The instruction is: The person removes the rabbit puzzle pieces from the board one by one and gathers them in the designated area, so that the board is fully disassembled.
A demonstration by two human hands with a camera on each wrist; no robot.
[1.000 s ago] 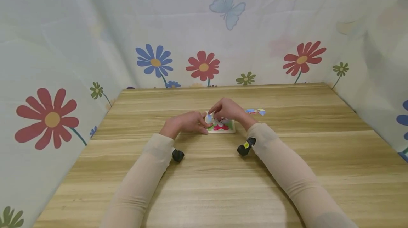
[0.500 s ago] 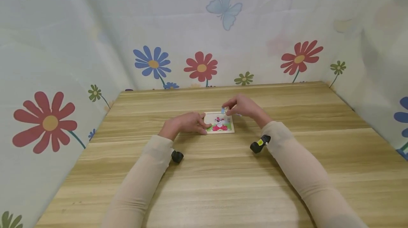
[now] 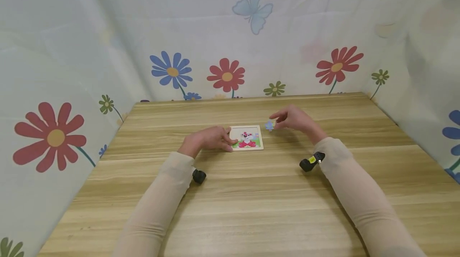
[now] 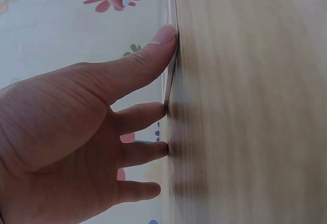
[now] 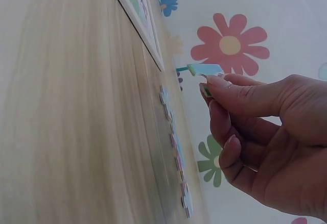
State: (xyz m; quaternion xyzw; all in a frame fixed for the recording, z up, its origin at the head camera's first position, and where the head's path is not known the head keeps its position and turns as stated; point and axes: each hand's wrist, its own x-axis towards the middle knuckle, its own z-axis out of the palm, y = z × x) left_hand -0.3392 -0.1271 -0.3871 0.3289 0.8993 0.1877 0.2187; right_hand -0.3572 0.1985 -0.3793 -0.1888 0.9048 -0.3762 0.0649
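Observation:
My left hand [image 3: 212,138] rests at the left side of a small framed jigsaw puzzle [image 3: 246,128], which shows a red and white cartoon animal. In the left wrist view the thumb [image 4: 162,36] presses the near edge of the frame, and the other visible fingers extend to the tabletop. My right hand [image 3: 296,119], right of the puzzle, pinches a light blue jigsaw piece with a green edge [image 5: 204,70] between thumb and fingertips, above the table. Below it, several loose jigsaw pieces [image 5: 176,145] lie in a row, mostly hidden in the head view.
The wooden table [image 3: 230,201] reaches back to a white curtain [image 3: 201,17] printed with flowers and a butterfly. More curtain hangs along both sides. The puzzle lies toward the back of the table.
My right hand has moved right, from over the puzzle to above the loose pieces, still pinching the blue piece. More of the puzzle picture shows. The left hand stays at the frame.

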